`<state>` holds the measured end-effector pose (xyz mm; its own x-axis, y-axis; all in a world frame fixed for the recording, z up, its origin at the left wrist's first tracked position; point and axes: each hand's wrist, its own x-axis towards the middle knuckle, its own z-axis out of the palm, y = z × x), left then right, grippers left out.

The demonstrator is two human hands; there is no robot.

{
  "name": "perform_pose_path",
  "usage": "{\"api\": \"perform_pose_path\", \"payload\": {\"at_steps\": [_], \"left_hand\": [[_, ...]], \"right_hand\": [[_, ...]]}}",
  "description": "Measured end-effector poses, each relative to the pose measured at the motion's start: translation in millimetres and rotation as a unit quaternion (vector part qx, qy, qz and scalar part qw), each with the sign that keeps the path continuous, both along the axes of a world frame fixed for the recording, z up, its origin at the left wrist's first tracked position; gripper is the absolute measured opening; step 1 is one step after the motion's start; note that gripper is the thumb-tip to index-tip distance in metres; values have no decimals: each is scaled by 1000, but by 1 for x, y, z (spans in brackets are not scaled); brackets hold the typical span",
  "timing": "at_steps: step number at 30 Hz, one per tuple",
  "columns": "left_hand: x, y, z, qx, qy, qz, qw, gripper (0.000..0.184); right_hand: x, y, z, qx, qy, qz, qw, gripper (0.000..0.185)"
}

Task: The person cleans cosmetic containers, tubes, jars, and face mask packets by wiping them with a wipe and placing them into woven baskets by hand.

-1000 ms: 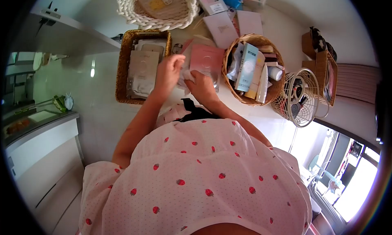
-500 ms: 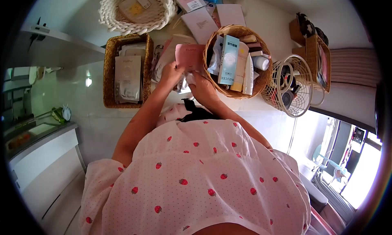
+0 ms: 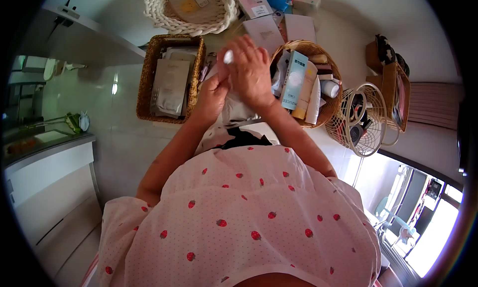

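Observation:
My left hand [image 3: 211,98] is closed round the lower part of a pink packet [image 3: 222,71], which is mostly hidden behind the hands. Over the packet's face lies my right hand [image 3: 253,78], its fingers slightly blurred. A small white wad [image 3: 228,57], possibly tissue, shows at the right hand's fingers, against the packet. Below the hands, a silvery-white sachet [image 3: 236,111] lies on the table. To the right stands a round wicker basket [image 3: 331,112] holding a light blue box [image 3: 294,77], tubes and bottles.
At left is a rectangular woven basket [image 3: 144,95] with flat beige packets [image 3: 170,85]. A white braided basket [image 3: 154,15] stands behind it. Pale flat boxes [image 3: 264,32] lie at the back. A cream wire basket [image 3: 371,147] and a brown organiser [image 3: 404,112] are at right.
My right hand has risen from the packet's lower edge to cover its face, carrying the white wad. The packet has tilted and is now mostly hidden. The view has shifted slightly.

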<state>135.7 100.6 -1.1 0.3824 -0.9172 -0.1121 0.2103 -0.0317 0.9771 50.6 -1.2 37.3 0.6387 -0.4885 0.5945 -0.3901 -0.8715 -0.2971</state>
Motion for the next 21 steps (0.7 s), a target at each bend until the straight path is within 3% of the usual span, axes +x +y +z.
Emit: {"api": "perform_pose_path", "payload": {"at_steps": [2,3,6,9,10,13,15,18,21], "left_hand": [[0,1,15,-31,-76,28,996,21],[1,3,15,-20,-49,39,998,20],[10,4,13,1,4,54,999,19],[19,1,7,7,7,32,999,18],[18,0,10,6,0,16,1000,19],[11,-2,28,6,25,-24,999,22],[7,-4,36,11,104,-28,994,24],[12,-11,34,25,112,-83,990,28],[4,-27,37,-63,94,-28,993,30]], "right_hand": [[5,-21,-6,197,37,-23,979,33],[3,-29,-6,292,56,-37,954,32],[-10,-49,9,423,-33,-94,901,27],[-9,-41,13,218,-163,-74,959,23],[-5,-34,11,254,-151,-39,954,22],[2,-11,23,59,-29,60,996,24],[4,-13,20,118,-24,38,992,24],[2,-14,32,158,-27,-1,987,24],[5,-18,32,132,-74,18,988,26]]}}
